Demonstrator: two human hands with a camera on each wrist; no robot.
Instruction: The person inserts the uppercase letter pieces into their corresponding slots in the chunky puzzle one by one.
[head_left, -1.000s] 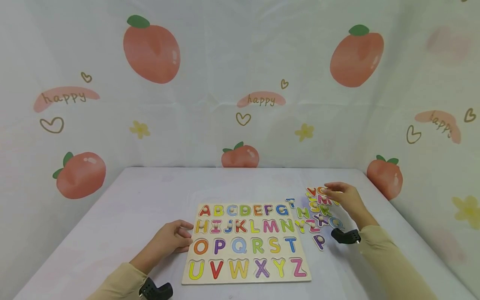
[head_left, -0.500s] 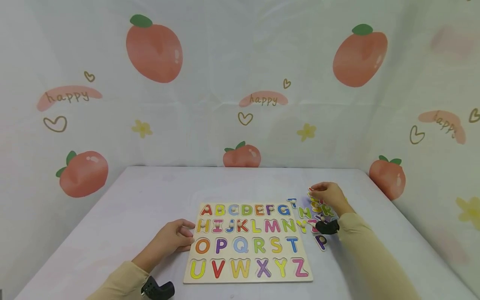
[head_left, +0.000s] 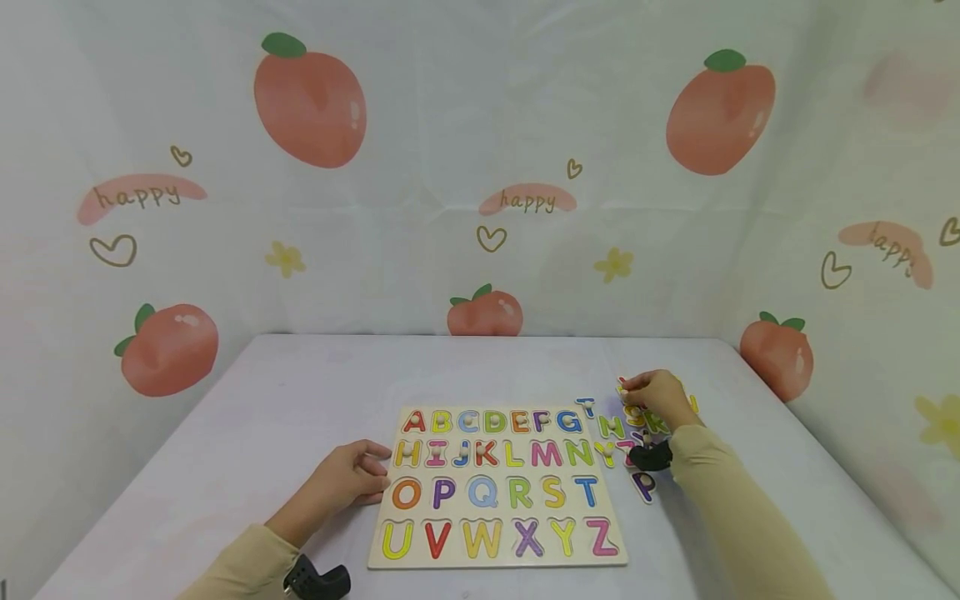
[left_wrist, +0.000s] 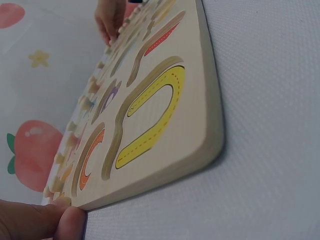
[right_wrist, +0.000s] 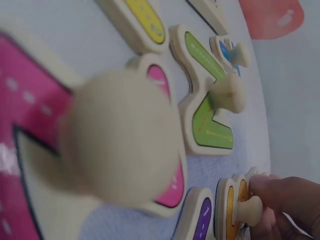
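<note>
A wooden alphabet puzzle board [head_left: 495,521] lies on the table. Knobbed letters A to K sit in its upper recesses, while L to Z show as coloured recesses. My left hand [head_left: 341,479] touches the board's left edge; its fingertips [left_wrist: 71,220] meet the rim in the left wrist view. At the pile of loose letter pieces on the right, my right hand [head_left: 662,397] has thumb and fingers [right_wrist: 285,192] close together by an orange-yellow piece [right_wrist: 230,212] with a knob. I cannot tell whether they pinch a piece. The hand hides part of the pile.
Loose letters near the board's right side include a blue T [head_left: 587,407], a green N [head_left: 611,427], a yellow Y [head_left: 604,454] and a purple P [head_left: 643,487]. A white cloth backdrop [head_left: 390,283] printed with fruit rises behind the table.
My right hand has moved left and slightly down across the pile from the orange O, then nearly stopped. My left hand stays at the board's edge.
</note>
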